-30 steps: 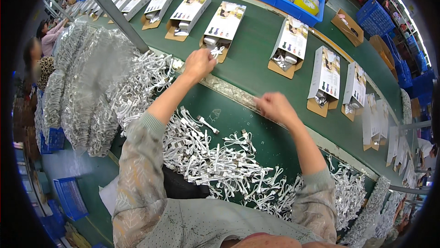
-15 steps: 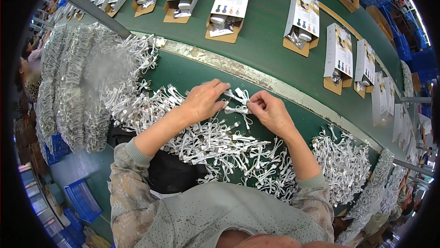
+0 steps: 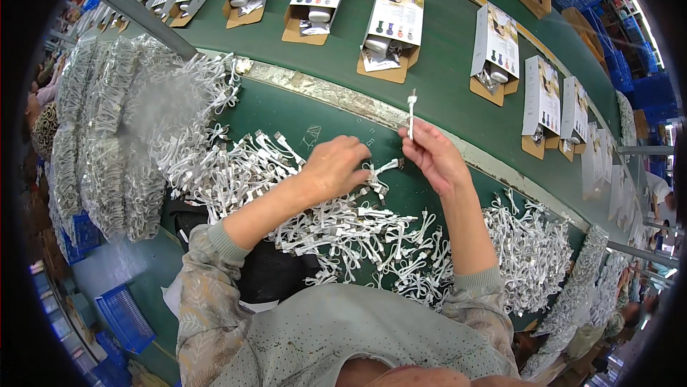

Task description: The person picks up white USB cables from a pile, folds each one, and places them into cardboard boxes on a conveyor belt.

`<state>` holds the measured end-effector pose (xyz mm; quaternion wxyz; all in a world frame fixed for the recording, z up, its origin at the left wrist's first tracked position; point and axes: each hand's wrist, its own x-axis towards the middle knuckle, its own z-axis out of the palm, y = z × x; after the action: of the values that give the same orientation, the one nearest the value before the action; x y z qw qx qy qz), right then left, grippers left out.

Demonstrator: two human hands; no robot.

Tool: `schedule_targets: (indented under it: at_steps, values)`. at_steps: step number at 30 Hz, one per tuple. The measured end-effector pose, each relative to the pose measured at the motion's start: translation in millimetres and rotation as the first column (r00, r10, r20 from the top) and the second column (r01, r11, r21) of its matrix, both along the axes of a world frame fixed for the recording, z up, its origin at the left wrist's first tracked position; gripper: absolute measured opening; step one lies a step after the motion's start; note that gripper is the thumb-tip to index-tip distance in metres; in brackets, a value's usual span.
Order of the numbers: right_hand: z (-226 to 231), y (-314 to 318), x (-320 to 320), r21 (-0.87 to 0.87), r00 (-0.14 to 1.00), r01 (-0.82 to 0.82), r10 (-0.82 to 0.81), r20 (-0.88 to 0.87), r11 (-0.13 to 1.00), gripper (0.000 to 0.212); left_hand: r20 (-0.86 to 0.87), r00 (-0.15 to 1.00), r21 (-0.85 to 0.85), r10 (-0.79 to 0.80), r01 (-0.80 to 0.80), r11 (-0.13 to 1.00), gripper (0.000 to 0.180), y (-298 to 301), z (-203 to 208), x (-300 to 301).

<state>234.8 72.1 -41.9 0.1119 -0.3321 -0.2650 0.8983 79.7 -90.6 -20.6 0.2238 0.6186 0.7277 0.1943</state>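
Plainly, a white cable (image 3: 411,116) juts out from the pinching right hand (image 3: 438,160).

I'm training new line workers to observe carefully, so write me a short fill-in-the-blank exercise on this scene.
1. The right hand holds up a cable coloured ____.
2. Printed cartons lie on a surface coloured ____.
3. A blue basket lies toward the picture's lower ____ corner.

Missing words: white; green; left.
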Motion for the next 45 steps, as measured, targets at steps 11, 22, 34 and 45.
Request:
schedule_targets:
  at_steps: [11,22,34,45]
  values:
    - [-4.4,-2.9,-87.8,-0.351,0.989,0.08,-0.119,-0.091,0.933,0.024,-0.019,0.997,0.044,-0.077,0.078,0.996,0.009,-6.7,-12.4,29.5]
    - [-57.9,59.0,-190.4,0.026,0.962,0.254,-0.255,0.099,0.967,0.017,0.121,0.991,0.073,-0.054,0.046,0.996,0.01,-11.4,-2.6,28.2]
    - [33.3,3.8,-6.0,0.674,0.604,-0.724,0.335,0.723,-0.146,0.028,0.052,0.982,-0.053,-0.181,0.184,0.982,0.028,-17.0,6.1,29.4]
    - [24.7,-9.8,59.7,0.436,0.87,-0.433,0.238,0.433,0.789,0.02,0.072,0.984,-0.306,-0.163,0.177,0.935,0.014,-6.8,13.1,25.4]
